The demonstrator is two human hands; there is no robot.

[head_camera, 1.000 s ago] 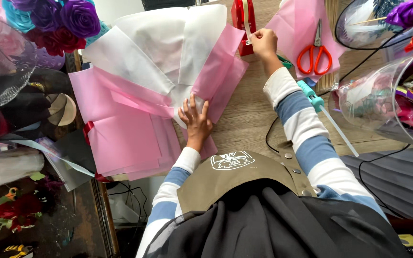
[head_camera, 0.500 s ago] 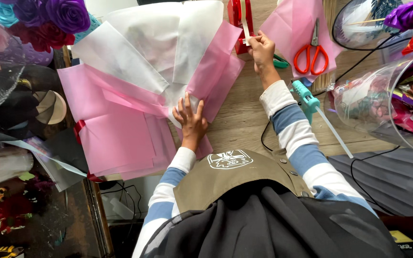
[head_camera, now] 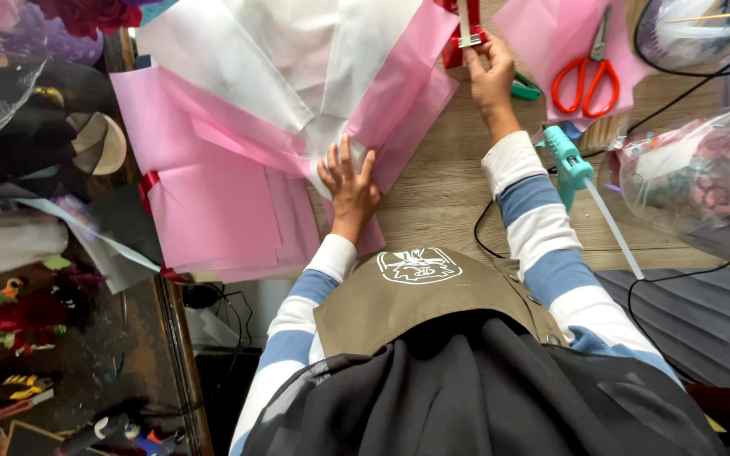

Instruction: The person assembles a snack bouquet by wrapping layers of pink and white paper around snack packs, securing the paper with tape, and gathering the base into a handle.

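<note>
My left hand (head_camera: 350,184) lies flat, fingers spread, pressing the gathered base of a bouquet wrap made of pink paper (head_camera: 399,110) and white tissue (head_camera: 289,59) on the wooden table (head_camera: 441,203). My right hand (head_camera: 490,72) reaches to the table's far side and pinches a strip of clear tape (head_camera: 465,25) drawn from a red tape dispenser (head_camera: 460,42). A stack of flat pink sheets (head_camera: 213,211) lies to the left of my left hand.
Red-handled scissors (head_camera: 583,72) rest on another pink sheet at upper right. A teal glue gun (head_camera: 569,160) with its black cord lies by my right forearm. Clear plastic bags of flowers (head_camera: 703,177) sit at right. Artificial flowers (head_camera: 86,13) and clutter fill the left side.
The view has tilted, so everything sits lower in the frame. My right hand has stayed at the dispenser with the tape strip. My left hand keeps pressing the wrap.
</note>
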